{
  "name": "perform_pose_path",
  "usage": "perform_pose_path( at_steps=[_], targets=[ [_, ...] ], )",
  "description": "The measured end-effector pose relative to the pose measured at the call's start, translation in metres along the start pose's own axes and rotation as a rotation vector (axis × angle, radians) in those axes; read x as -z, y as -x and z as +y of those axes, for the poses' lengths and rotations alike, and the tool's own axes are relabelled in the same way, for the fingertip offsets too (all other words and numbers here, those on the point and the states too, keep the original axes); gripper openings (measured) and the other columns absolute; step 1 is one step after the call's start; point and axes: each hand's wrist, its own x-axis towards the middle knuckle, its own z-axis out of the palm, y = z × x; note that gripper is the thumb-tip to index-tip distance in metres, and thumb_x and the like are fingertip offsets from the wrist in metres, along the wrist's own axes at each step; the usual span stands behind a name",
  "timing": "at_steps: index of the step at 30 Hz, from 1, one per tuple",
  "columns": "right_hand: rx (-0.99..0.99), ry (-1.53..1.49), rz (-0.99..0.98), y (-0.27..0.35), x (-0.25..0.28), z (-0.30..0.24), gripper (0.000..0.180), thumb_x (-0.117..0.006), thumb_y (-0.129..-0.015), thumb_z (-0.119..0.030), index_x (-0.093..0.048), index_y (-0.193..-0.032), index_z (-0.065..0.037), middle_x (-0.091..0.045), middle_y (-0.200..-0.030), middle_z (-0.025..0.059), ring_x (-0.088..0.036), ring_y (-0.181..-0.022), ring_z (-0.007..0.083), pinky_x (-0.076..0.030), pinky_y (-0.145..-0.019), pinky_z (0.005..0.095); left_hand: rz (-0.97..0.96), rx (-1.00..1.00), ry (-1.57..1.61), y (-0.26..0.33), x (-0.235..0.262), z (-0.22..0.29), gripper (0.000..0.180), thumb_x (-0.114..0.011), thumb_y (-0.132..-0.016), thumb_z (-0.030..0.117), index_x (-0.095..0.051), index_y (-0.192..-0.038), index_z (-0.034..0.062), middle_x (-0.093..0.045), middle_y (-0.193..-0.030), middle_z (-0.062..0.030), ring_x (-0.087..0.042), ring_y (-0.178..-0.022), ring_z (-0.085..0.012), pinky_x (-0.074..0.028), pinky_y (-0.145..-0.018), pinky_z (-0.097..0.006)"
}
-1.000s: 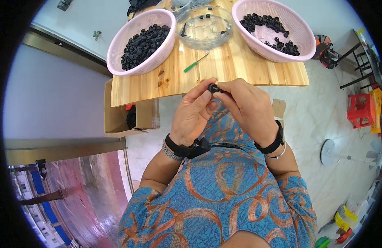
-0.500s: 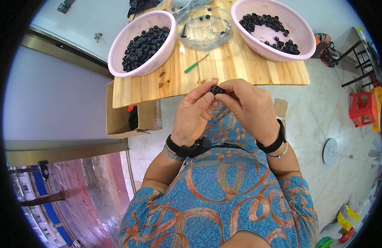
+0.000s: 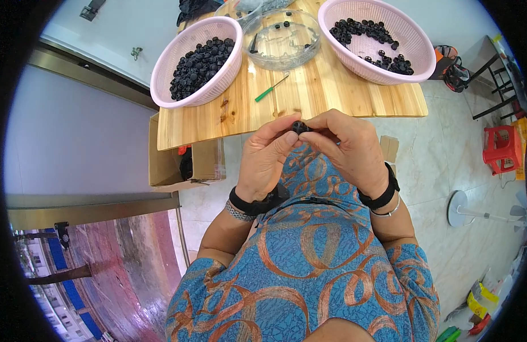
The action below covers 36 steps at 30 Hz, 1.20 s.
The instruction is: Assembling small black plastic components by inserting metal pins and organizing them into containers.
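Note:
Between the fingertips of both hands is a small round black plastic part [image 3: 299, 127], just off the table's near edge. My left hand [image 3: 268, 153] pinches it from the left with thumb and forefinger. From the other side my right hand [image 3: 350, 147] grips it the same way, its curled fingers partly hidden. Similar black parts [image 3: 199, 69] fill the pink basket [image 3: 226, 71] at the left. Fewer of them [image 3: 387, 64] lie in the right pink basket [image 3: 354, 65]. A screwdriver [image 3: 270, 89] with a green handle rests on the wooden table [image 3: 246, 114] ahead of my hands.
A clear round plastic tray [image 3: 283, 61] with a few black pieces stands between the baskets. Below the table's left side is an open cardboard box [image 3: 209, 162]. To the right are a red stool [image 3: 503, 149] and a white fan [image 3: 458, 208] on the floor.
The black part has turned slightly between my fingertips, showing a rounder face now. Both hands keep nearly the same place and grip.

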Motion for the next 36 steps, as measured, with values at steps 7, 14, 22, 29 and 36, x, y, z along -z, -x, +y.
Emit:
perform_pose_path(
  at_steps=[7,14,22,29,36],
  targets=[
    [-0.096,-0.134,0.005,0.002,-0.001,0.003,0.017,-0.069,-0.072,-0.012,-0.059,-0.081,-0.002,-0.059,-0.065,0.0135,-0.059,-0.058,0.025,-0.046,-0.052,0.0303,0.025,0.146,0.192,-0.001,0.0,0.001,0.03,-0.051,-0.087,-0.001,-0.051,-0.117,-0.0017,-0.058,-0.108,-0.0107,-0.059,-0.094,-0.0143,-0.05,-0.082,-0.024],
    [-0.085,-0.118,0.025,0.004,0.001,0.005,0.018,-0.07,-0.072,-0.013,-0.059,-0.081,-0.002,-0.058,-0.064,0.0132,-0.058,-0.057,0.0254,-0.044,-0.051,0.0313,0.042,0.142,0.18,-0.002,-0.002,-0.001,0.028,-0.05,-0.088,0.0,-0.052,-0.116,-0.0005,-0.058,-0.108,-0.01,-0.059,-0.093,-0.0137,-0.051,-0.081,-0.024],
    [-0.184,-0.443,-0.024,0.009,0.001,0.012,0.011,-0.066,-0.078,-0.006,-0.059,-0.084,0.001,-0.064,-0.07,0.009,-0.062,-0.065,0.0117,-0.048,-0.057,0.0221,0.056,0.035,-0.105,-0.001,-0.012,0.006,0.028,-0.053,-0.086,-0.001,-0.053,-0.114,-0.0017,-0.058,-0.108,-0.0101,-0.059,-0.091,-0.0144,-0.05,-0.079,-0.024],
    [-0.21,-0.983,-0.094,0.013,-0.013,0.044,0.015,-0.059,-0.083,0.0,-0.055,-0.097,0.003,-0.064,-0.086,0.0108,-0.063,-0.075,0.0133,-0.052,-0.065,0.0224,-0.014,-0.169,-0.661,-0.003,-0.024,0.02,0.026,-0.056,-0.082,-0.006,-0.055,-0.109,-0.0054,-0.057,-0.107,-0.0111,-0.059,-0.083,-0.0135,-0.048,-0.075,-0.023],
    [-0.204,-1.251,-0.073,0.018,-0.025,0.061,0.016,-0.058,-0.083,0.0,-0.054,-0.099,0.002,-0.064,-0.086,0.0131,-0.063,-0.071,0.0146,-0.052,-0.064,0.0255,-0.022,-0.179,-0.621,-0.004,-0.03,0.018,0.025,-0.055,-0.082,-0.006,-0.055,-0.108,-0.0057,-0.057,-0.107,-0.0122,-0.059,-0.082,-0.0136,-0.049,-0.073,-0.023]
  ],
)
